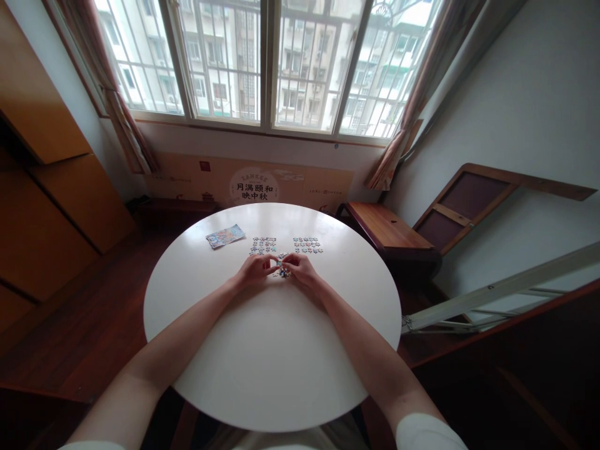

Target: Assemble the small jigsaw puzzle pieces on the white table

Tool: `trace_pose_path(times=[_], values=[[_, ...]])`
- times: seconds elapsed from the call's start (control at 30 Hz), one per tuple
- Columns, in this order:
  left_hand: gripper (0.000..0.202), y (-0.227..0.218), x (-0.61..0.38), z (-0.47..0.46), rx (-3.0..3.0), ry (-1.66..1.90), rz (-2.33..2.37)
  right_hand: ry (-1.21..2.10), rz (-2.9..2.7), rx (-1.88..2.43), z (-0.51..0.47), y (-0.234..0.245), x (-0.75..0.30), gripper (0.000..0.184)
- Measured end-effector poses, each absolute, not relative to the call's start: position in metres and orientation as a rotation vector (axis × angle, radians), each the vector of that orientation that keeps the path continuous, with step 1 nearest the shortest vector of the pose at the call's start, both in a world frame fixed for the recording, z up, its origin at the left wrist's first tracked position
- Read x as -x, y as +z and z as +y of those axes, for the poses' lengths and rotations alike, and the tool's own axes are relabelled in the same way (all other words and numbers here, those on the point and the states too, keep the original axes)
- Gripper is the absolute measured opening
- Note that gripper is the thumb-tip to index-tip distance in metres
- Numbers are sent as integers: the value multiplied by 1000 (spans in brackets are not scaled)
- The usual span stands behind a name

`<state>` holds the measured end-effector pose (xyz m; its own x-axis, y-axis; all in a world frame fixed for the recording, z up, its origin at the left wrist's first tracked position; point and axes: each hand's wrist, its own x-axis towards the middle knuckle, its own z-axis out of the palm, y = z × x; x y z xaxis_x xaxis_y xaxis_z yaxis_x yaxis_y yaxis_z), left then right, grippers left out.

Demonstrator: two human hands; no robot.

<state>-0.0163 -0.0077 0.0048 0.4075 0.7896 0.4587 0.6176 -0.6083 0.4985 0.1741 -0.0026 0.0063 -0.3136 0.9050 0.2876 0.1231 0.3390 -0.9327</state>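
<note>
Several small jigsaw pieces (283,273) lie in a loose pile between my two hands on the white round table (272,350). My left hand (257,269) comes in from the left, thumb and forefinger bent together in a pinch at the pile's edge. Opposite it, my right hand (300,269) is also closed in a pinch, fingertips over the pile. Both appear to grip a small jigsaw piece, partly hidden by the fingers. Beyond the hands, pieces are laid out in rows: a left group (263,245) and a right group (307,244).
A colourful printed sheet (225,236) lies at the table's back left. A wooden bench (389,226) stands beyond the right edge. Against the wall under the barred window (225,56) leans a long printed cardboard panel (323,181). Wooden cabinets (51,219) stand at left.
</note>
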Motion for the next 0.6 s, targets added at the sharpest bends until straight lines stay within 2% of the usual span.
trace_pose_path(times=[0.33,0.47,0.6], values=[[33,5,15,-8,-2436,979,1237,1065,-1728,936,1,0,-176,25],[34,10,27,-2,-2293,1198,1478,680,-1774,1033,-1,2,-179,22],[37,13,45,8,-2026,1418,1749,387,-1946,1053,-4,4,-181,30]])
